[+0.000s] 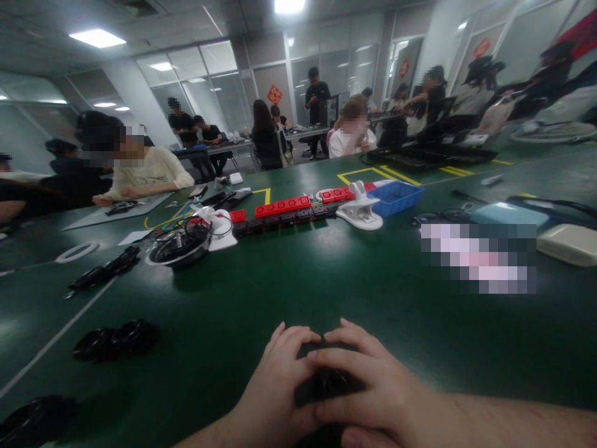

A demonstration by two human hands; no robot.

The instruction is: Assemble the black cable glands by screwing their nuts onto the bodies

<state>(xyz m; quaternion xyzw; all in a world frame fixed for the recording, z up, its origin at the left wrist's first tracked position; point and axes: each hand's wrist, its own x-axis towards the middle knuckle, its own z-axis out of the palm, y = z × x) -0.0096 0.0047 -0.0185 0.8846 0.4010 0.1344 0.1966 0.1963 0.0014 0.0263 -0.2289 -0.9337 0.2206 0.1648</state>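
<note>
keeping left hand (pixel 282 373) and right hand (pixel 380 381) half curled around a glossy black thing (pixel 333 381), mostly hidden between them; cannot tell whether gripped. on the surface (pixel 233 292) left of the left hand, can see black coiled bundles (pixel 115 341), apparently done; likely have yet to finish the glossy black thing.

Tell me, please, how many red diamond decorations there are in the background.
3: left diamond, just left of centre; middle diamond, right of centre; right diamond, farther right. Others may be hidden.
</note>
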